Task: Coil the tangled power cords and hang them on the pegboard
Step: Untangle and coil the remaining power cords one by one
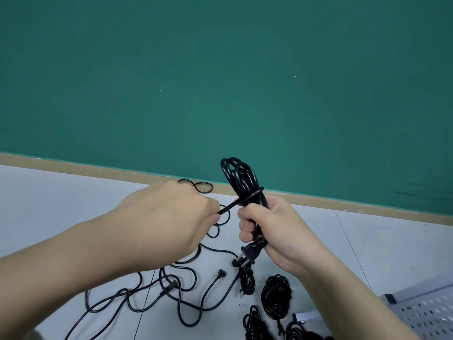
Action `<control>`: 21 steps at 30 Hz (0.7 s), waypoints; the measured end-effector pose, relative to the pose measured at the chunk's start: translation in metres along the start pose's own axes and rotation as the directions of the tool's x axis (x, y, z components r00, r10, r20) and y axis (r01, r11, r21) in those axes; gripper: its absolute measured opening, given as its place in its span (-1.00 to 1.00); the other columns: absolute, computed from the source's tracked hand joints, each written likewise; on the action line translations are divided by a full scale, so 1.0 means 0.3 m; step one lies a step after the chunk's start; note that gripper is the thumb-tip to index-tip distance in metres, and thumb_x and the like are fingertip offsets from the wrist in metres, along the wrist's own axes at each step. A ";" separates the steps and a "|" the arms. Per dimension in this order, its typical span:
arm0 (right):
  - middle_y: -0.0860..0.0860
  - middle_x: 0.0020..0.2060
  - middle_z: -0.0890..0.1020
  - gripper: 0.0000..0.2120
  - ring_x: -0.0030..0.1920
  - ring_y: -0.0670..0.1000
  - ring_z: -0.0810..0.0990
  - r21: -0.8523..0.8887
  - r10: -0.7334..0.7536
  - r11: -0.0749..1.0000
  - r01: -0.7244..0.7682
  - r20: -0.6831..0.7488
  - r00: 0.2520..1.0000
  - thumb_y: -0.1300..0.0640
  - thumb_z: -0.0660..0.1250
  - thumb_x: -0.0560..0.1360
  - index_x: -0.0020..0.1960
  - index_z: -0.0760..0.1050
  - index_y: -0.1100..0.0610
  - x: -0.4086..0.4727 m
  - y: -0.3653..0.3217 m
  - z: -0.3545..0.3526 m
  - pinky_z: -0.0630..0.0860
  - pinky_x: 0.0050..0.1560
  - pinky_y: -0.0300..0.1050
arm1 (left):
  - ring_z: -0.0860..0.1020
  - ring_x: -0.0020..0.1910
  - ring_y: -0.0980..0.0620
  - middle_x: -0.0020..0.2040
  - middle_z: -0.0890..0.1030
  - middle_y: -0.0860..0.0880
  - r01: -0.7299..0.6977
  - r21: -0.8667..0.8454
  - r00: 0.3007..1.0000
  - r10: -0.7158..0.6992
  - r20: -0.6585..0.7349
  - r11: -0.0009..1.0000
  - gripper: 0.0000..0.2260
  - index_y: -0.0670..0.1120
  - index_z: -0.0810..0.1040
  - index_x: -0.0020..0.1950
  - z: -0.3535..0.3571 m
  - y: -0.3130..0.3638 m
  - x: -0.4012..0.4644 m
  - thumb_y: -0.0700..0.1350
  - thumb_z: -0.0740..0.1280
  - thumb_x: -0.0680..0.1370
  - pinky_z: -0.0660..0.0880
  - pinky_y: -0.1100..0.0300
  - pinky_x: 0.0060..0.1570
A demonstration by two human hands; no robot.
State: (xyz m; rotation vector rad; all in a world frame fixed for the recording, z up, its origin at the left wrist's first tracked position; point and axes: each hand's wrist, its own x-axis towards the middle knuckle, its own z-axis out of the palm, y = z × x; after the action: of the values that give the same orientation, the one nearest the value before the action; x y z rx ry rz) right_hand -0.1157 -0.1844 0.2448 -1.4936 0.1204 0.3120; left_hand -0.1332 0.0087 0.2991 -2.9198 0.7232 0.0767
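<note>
My right hand (267,227) is curled tight round the lower part of a coiled black cord (241,179), whose loops stand up above my fist; its plug (250,252) hangs out beneath. My left hand (176,212) pinches the cord's free end (231,204), which runs taut to a wrap around the bundle's waist. Below, loose cords (171,288) sprawl tangled across the pale surface (61,204) — finished coils (275,296) lie just right of them, near the bottom edge. The perforated panel at the lower right corner is probably the pegboard (427,312), mostly cut off. A tan strip (343,202) borders the surface's far edge, under the green wall (220,82).
</note>
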 end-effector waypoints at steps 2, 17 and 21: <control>-0.07 -0.43 0.39 -0.78 -0.43 -0.02 0.35 -0.224 -0.068 0.973 0.052 -0.062 0.996 0.36 0.23 0.55 -0.20 0.39 0.10 0.010 0.025 0.016 0.37 -0.29 -0.02 | 0.29 -0.36 0.08 -0.28 0.40 0.05 -0.051 0.086 0.999 0.051 -0.008 0.995 -0.65 0.00 0.33 -0.08 0.001 -0.003 0.009 0.15 -0.07 0.72 0.25 0.04 -0.28; -0.13 -0.33 0.52 -0.73 -0.27 -0.04 0.53 -0.730 -0.157 0.404 0.552 0.539 0.827 0.12 0.41 0.52 -0.20 0.35 -0.10 -0.083 0.039 0.160 0.49 -0.27 -0.15 | 0.43 -0.39 0.12 -0.38 0.52 0.05 -0.326 -0.545 0.939 0.332 -0.092 0.772 -0.59 0.03 0.51 -0.30 0.031 -0.136 0.043 0.34 0.45 0.44 0.36 0.11 -0.36; -0.15 -0.48 0.40 -0.64 -0.45 -0.12 0.34 -0.487 -0.250 0.707 0.513 0.507 0.825 0.27 0.47 0.49 -0.34 0.38 0.03 -0.141 0.004 0.162 0.29 -0.34 -0.32 | 0.43 -0.43 0.13 -0.42 0.52 0.03 -0.092 -0.938 0.949 0.315 0.019 0.333 -0.71 -0.03 0.61 -0.34 0.041 -0.175 0.052 0.16 0.45 0.40 0.40 0.27 -0.37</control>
State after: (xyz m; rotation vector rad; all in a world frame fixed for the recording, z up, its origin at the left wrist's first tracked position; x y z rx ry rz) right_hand -0.1618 -0.1419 0.2590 -2.0076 -0.7039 0.3208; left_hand -0.0951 0.0491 0.2917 -3.6914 1.3792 1.2154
